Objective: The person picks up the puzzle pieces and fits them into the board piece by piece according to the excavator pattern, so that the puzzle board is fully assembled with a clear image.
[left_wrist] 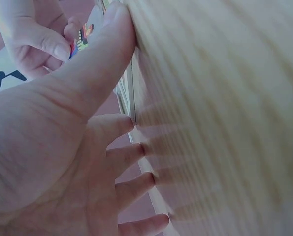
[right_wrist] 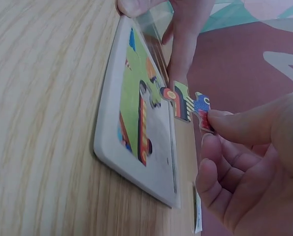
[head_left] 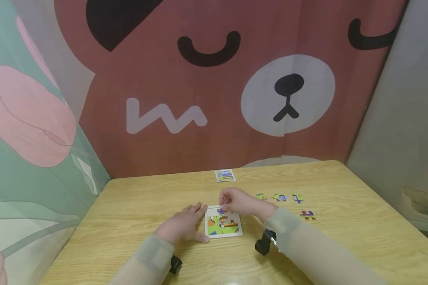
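A white-framed jigsaw board [head_left: 241,229] lies on the table, partly filled with green and orange picture pieces. Over its far part my right hand [head_left: 237,201] pinches a puzzle piece [right_wrist: 184,105] between thumb and fingers; in the right wrist view this piece is blue, red, green and black, tilted above the bare grey part of the board. My left hand [head_left: 183,225] rests flat at the board's left edge, thumb at the near corner. Its fingers [left_wrist: 131,189] are spread on the table in the left wrist view.
Several loose puzzle pieces lie to the right: a green one [head_left: 261,196], a green-blue one [head_left: 280,197], a blue-green one [head_left: 297,198] and a dark striped one [head_left: 308,215]. A small picture card [head_left: 225,175] sits near the table's back edge, before a bear-printed curtain [head_left: 217,87].
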Available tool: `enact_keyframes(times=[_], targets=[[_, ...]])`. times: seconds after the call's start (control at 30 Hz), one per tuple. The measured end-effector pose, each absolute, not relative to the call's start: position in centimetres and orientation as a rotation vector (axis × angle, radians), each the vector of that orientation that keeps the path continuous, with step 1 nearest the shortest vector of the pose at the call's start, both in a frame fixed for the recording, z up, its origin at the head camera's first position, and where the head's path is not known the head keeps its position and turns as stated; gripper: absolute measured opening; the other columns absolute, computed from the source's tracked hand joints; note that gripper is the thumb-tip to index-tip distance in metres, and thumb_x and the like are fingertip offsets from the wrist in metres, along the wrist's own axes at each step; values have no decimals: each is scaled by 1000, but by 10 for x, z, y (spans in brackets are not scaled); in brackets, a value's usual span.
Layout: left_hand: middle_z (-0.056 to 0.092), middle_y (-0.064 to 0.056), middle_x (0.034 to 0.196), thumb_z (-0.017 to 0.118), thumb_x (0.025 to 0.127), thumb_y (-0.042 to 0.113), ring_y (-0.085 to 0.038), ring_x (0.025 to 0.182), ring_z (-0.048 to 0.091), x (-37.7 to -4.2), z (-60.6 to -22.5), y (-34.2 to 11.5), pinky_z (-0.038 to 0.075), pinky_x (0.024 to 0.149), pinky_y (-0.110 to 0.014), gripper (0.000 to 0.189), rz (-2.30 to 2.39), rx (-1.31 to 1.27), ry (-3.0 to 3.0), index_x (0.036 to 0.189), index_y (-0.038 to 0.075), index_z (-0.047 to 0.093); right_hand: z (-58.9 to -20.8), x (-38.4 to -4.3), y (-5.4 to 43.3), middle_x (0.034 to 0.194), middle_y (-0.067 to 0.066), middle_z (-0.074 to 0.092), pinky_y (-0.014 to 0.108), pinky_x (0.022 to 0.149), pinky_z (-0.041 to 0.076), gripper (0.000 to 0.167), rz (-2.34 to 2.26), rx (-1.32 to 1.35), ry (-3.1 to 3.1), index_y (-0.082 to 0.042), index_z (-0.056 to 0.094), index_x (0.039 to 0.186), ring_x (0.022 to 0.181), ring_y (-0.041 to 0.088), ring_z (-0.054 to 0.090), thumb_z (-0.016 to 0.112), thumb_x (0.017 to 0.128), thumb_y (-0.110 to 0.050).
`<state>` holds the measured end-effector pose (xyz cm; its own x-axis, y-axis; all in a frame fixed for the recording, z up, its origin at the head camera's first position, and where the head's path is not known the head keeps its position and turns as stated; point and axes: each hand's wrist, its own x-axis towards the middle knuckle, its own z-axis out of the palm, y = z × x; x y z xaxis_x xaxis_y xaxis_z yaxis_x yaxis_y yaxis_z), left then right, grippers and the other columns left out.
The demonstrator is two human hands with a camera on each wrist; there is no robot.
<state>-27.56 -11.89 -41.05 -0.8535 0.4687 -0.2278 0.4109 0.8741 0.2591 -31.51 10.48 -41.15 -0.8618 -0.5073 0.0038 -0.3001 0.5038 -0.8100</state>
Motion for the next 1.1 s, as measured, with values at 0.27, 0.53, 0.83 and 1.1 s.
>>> enact_keyframes(times=[0.27,0.53,0.83,1.1], targets=[[26,-15,160,78,72,57,-40,144,24,-278,-412,-119,28,109,-63,106,269,666,2761,155,11,32,-415,-316,99,76,4,59,26,58,46,16,-1204,-701,2523,-6,60,86,67,14,55,67,87,8],[26,-14,160,78,72,58,-40,144,23,-277,-412,-118,27,110,-62,106,261,657,2759,156,11,32,-414,-311,99,78,3,59,31,64,47,16,-1123,-698,2567,-8,61,88,72,17,56,69,87,6],[26,-14,160,78,72,59,-40,144,24,-277,-412,-119,27,110,-63,106,273,665,2759,155,11,33,-421,-308,99,81,4,58,32,63,48,32,-1074,-717,2597,-10,57,93,72,17,54,80,76,4],[26,-13,160,78,72,59,-40,144,24,-278,-412,-119,27,110,-63,106,270,658,2757,156,12,32,-426,-307,99,81,0,58,32,67,49,29,-1020,-717,2627,-11,59,96,74,15,55,80,78,1]])
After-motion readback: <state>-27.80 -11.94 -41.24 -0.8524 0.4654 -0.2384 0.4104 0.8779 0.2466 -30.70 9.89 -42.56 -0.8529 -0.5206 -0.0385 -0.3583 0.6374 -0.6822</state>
